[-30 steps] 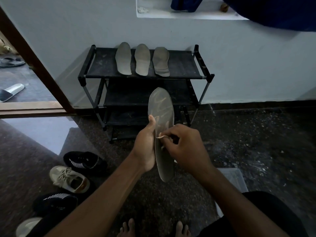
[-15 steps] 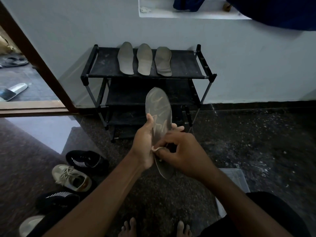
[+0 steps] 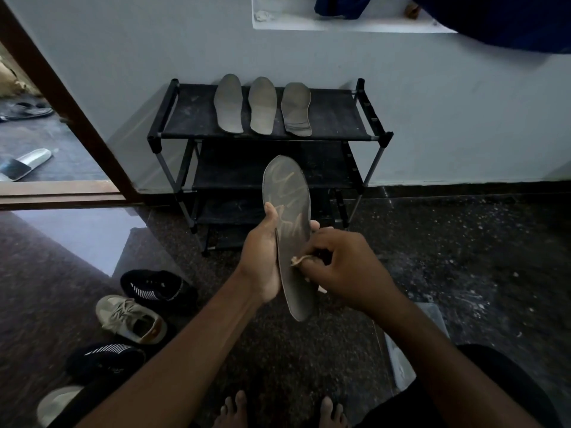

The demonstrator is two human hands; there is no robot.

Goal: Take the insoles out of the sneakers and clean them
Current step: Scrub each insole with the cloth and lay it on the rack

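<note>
Left hand point(image 3: 262, 257) grips a dark insole point(image 3: 290, 230) upright before the shoe rack point(image 3: 265, 134); right hand point(image 3: 346, 267) pinches a small cloth point(image 3: 298, 260) against it.

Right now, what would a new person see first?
Probably the insole in the middle, held upright by the left hand while the right hand pinches a small pale scrap against it. Next come three insoles lying side by side on top of the black rack by the wall, and sneakers on the floor at lower left.
</note>
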